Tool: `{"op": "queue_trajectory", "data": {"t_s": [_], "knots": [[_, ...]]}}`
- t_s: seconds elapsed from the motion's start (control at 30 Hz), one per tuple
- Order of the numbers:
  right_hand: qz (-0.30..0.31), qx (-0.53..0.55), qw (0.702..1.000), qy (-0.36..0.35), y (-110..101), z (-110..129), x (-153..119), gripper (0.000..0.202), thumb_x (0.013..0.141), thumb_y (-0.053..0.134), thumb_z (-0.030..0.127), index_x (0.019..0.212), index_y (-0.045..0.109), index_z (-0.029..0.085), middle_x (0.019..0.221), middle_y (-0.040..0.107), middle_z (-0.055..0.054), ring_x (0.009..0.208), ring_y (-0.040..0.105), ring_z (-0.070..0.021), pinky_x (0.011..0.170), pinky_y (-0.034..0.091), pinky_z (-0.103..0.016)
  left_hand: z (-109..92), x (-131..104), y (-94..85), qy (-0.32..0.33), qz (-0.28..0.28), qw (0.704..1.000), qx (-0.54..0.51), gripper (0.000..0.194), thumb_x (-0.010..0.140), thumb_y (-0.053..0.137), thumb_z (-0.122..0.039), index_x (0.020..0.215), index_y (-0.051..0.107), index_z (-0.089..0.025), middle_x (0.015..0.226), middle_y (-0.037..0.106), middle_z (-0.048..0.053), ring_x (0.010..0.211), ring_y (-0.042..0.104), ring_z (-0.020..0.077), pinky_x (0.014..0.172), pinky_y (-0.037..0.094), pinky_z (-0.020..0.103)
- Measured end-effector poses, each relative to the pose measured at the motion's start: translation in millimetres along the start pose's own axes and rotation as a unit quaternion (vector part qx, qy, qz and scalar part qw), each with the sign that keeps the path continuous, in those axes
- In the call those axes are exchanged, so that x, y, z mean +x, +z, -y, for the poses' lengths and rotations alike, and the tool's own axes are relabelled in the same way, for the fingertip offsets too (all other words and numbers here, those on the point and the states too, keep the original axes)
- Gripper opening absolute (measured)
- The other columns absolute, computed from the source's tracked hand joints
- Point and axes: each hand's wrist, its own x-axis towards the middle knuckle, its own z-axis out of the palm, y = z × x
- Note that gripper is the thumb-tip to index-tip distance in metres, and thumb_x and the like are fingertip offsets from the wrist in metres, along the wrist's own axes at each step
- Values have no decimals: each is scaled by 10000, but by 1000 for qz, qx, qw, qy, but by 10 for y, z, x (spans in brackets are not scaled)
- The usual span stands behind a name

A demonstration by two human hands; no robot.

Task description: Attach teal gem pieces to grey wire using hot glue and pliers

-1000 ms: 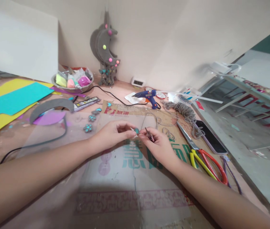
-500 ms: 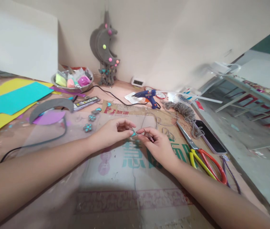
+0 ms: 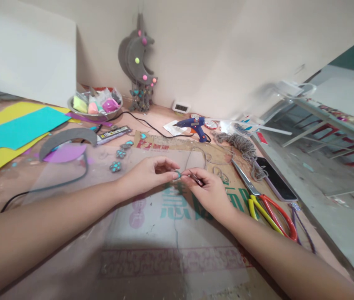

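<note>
My left hand (image 3: 155,173) pinches a small turquoise piece (image 3: 177,174) between thumb and fingertips. Close beside it, my right hand (image 3: 203,183) is closed on a thin, dark pointed tool (image 3: 198,180), its fingertips at the turquoise piece. A thin grey cord (image 3: 188,157) loops up behind the right fingers. Left of my hands lie several grey and turquoise flower-like pieces (image 3: 115,166). Both hands are above a translucent sheet (image 3: 152,233) over printed cardboard.
Red and yellow-handled scissors (image 3: 255,191), a phone (image 3: 276,179) and grey cord (image 3: 238,146) lie to the right. A blue glue gun (image 3: 195,125) and small clock (image 3: 181,107) stand behind. At the left are a bowl of colored packets (image 3: 95,114) and foam sheets (image 3: 23,127).
The turquoise piece has turned and moved slightly right between my fingertips. My left fingertips have shifted slightly right with it; my right hand has hardly moved.
</note>
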Motion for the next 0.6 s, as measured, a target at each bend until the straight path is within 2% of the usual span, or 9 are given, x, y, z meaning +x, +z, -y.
{"op": "queue_trajectory", "data": {"t_s": [0.17,0.6], "knots": [[-4,-7,1000,-11,-5,-13,-15,165,807,565,310,797,668,182,595,576,19,515,472,-101,483,365,-214,-22,-17,10,-17,9,999,33,278,770,616,-383,887,648,-133,830,679,57,732,609,154,650,462,259],[-24,18,1000,-8,-17,5,-12,133,798,573,304,786,637,189,606,583,17,510,477,-100,485,379,-218,9,-2,0,-2,2,1000,8,244,795,592,-362,869,618,-130,801,653,37,718,592,133,680,443,255]]}}
